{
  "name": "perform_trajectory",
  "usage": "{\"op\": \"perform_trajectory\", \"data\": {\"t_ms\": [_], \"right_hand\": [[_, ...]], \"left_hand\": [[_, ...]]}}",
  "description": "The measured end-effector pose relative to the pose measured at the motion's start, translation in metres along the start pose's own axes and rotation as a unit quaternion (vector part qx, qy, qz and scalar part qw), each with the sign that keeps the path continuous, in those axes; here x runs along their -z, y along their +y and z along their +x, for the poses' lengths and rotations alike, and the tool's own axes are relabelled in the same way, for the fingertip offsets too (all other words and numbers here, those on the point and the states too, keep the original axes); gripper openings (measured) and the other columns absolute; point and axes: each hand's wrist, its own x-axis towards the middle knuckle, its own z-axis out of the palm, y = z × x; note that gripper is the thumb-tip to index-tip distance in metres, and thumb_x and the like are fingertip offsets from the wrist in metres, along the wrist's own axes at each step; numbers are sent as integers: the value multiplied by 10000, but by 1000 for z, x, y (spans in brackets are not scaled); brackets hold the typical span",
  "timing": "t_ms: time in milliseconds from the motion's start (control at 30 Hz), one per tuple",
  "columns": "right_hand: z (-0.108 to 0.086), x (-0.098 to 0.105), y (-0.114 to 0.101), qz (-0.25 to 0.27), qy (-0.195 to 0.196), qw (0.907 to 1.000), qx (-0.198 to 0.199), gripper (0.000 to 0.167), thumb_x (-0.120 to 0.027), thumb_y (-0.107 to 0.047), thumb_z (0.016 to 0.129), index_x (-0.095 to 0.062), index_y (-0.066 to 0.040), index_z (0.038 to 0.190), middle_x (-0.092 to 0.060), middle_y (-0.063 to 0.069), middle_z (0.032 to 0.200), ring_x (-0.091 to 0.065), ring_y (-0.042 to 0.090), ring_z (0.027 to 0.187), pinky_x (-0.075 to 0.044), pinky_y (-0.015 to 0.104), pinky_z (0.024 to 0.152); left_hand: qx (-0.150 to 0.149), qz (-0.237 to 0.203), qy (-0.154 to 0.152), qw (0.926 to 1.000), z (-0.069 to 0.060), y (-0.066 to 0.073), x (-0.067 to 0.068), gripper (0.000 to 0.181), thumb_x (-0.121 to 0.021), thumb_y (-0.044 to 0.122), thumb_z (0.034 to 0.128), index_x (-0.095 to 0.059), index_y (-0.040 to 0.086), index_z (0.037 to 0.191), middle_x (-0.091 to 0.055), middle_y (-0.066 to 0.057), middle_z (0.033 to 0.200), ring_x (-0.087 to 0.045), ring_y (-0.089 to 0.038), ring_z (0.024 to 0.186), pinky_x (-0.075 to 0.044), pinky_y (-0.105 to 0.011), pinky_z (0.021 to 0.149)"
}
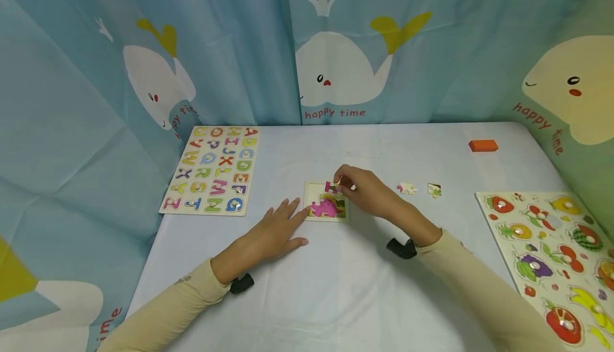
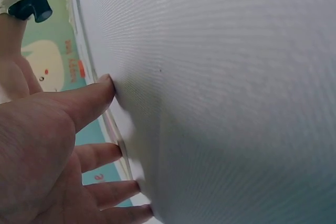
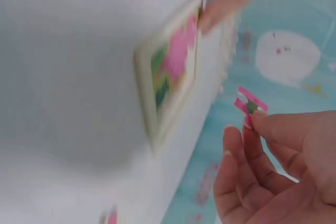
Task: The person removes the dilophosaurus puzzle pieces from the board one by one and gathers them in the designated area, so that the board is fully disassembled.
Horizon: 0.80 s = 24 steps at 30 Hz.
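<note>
A small square jigsaw board (image 1: 328,220) with a pink dinosaur picture lies mid-table, its upper part partly bare. Between thumb and fingertips my right hand (image 1: 366,191) pinches a pink and green puzzle piece (image 3: 251,102), held just above the board's upper edge. My left hand (image 1: 272,233) lies spread on the table, fingers straight, with the index fingertip touching the board's left edge. Right of the board are two loose pieces: a white one with pink (image 1: 407,188) and a greenish one (image 1: 434,190).
An alphabet board (image 1: 203,211) lies at the back left. On the right sits a larger fruit board (image 1: 499,234), with an orange block (image 1: 483,145) behind it. A whale-print curtain (image 1: 268,48) stands around the table's back and sides.
</note>
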Motion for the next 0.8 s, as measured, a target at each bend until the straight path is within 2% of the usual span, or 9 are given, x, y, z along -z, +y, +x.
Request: {"op": "perform_trajectory", "data": {"t_ms": [233,367,567,800], "right_hand": [[-29,37,32,-192,37,9990,-400,80,-661,-61,1038,-647,-62,1117,-691,66,984,-608,215,912,-506,376,771],[-46,51,50,-19,-229,9976,-653,67,-659,-68,1039,-658,-77,1105,-678,45,977,-587,206,930,-491,332,764],[-60,50,71,207,-584,9959,-666,77,-662,-25,1024,-671,-66,1088,-690,18,993,-613,190,970,-513,274,839],[-62,38,78,142,-562,9951,-805,54,-670,-53,1026,-663,-59,1079,-668,24,965,-587,193,940,-512,295,835]], "left_hand": [[61,-89,-6,9999,1,1,-1,750,-640,472,1043,-355,159,1662,-241,-162,1742,-204,-411,1611,-264,-669,1232],[58,-44,-10,10000,1,1,-1,753,-635,477,1045,-349,158,1664,-237,-162,1743,-205,-411,1610,-268,-667,1231],[38,-34,-1,10000,0,2,0,748,-636,469,1047,-354,148,1661,-244,-171,1739,-211,-418,1607,-275,-673,1225],[45,-70,14,10000,0,2,0,745,-641,466,1044,-362,152,1659,-248,-169,1739,-211,-418,1607,-273,-672,1226]]}}
